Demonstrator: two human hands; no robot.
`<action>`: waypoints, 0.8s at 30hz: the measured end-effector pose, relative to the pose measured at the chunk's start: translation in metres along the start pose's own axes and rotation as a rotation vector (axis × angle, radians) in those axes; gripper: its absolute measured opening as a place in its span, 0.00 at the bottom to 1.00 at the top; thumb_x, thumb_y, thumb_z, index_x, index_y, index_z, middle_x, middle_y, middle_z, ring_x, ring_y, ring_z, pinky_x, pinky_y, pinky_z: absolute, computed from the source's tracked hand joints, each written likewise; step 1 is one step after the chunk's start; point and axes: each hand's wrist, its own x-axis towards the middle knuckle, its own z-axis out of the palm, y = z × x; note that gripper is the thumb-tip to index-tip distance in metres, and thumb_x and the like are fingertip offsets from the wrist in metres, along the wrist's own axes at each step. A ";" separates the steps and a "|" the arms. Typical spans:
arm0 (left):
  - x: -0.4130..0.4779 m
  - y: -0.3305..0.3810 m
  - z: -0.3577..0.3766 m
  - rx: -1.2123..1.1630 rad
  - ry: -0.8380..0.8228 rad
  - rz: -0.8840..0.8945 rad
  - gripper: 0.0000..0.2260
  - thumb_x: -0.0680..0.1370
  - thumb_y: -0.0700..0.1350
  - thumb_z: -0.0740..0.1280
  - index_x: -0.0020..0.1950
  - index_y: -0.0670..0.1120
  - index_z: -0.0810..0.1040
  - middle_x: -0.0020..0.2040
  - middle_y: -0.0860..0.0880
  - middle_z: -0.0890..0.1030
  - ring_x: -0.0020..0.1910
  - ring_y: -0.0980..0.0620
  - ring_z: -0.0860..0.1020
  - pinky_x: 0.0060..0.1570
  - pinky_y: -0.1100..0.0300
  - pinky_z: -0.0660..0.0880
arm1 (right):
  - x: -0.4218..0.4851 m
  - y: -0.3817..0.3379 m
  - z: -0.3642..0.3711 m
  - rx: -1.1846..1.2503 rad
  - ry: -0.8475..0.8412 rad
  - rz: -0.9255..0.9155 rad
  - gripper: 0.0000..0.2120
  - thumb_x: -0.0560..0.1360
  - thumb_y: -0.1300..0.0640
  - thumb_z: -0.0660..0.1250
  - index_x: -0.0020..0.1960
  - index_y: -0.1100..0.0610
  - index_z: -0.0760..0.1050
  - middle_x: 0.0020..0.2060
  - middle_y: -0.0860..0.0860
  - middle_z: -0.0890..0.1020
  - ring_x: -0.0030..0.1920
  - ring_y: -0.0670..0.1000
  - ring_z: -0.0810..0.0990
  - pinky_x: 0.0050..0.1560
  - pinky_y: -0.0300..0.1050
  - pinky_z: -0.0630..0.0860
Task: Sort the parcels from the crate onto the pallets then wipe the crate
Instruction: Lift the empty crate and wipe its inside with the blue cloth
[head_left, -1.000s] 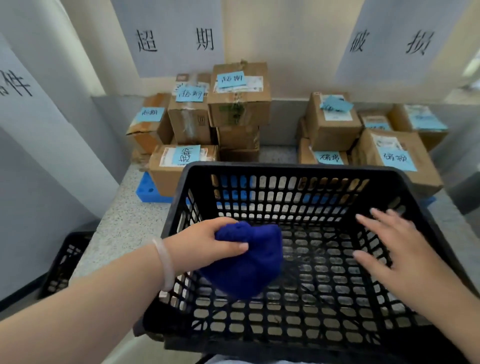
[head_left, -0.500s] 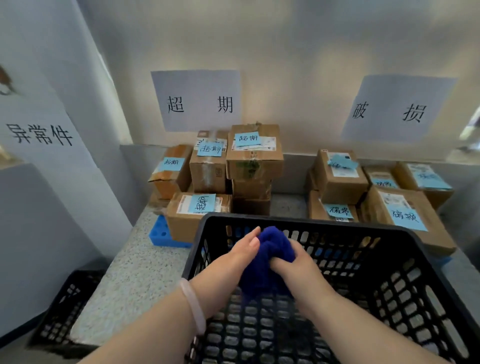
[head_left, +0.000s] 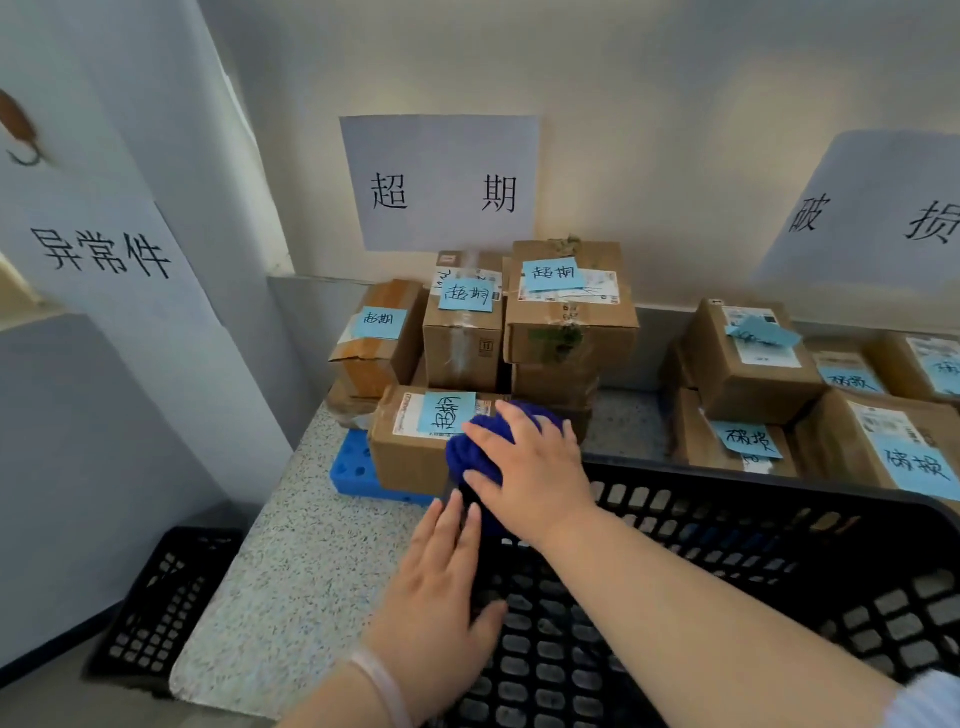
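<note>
Sorting looks done: the parcels (head_left: 566, 312) sit stacked on the pallets (head_left: 353, 467) and your crate (head_left: 779, 519) shows none inside. Wiping seems barely begun, with your right hand (head_left: 530, 467) gripping the blue cloth (head_left: 467, 452) at the crate's far left corner and your left hand (head_left: 441, 587) flat, fingers straight, on its rim

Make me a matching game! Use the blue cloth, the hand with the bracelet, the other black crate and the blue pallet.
Things: 1 blue cloth; 2 left hand; 3 spare crate; 4 blue pallet.
Places: A under parcels; B gripped by the right hand; C on the floor, left; D flat on the big crate's rim.
Pairs: 1-B; 2-D; 3-C; 4-A.
</note>
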 end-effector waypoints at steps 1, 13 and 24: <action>0.001 -0.002 0.001 0.077 0.011 0.004 0.38 0.77 0.62 0.56 0.81 0.46 0.48 0.80 0.49 0.42 0.78 0.53 0.39 0.70 0.65 0.33 | 0.005 -0.001 0.002 -0.009 -0.007 -0.005 0.27 0.78 0.37 0.58 0.75 0.38 0.60 0.77 0.49 0.59 0.73 0.58 0.61 0.75 0.65 0.53; 0.000 -0.009 0.004 0.005 -0.013 -0.074 0.48 0.59 0.77 0.21 0.75 0.55 0.30 0.77 0.57 0.31 0.76 0.57 0.31 0.73 0.61 0.32 | -0.019 0.068 -0.020 -0.127 -0.023 0.118 0.24 0.76 0.42 0.66 0.71 0.41 0.68 0.65 0.48 0.72 0.59 0.56 0.75 0.58 0.53 0.74; -0.004 0.003 -0.009 -0.015 -0.034 -0.206 0.34 0.80 0.64 0.53 0.81 0.54 0.45 0.79 0.60 0.39 0.80 0.53 0.46 0.76 0.57 0.45 | -0.103 0.202 -0.075 -0.307 -0.035 0.415 0.24 0.79 0.45 0.63 0.74 0.43 0.64 0.71 0.51 0.65 0.63 0.57 0.73 0.61 0.52 0.71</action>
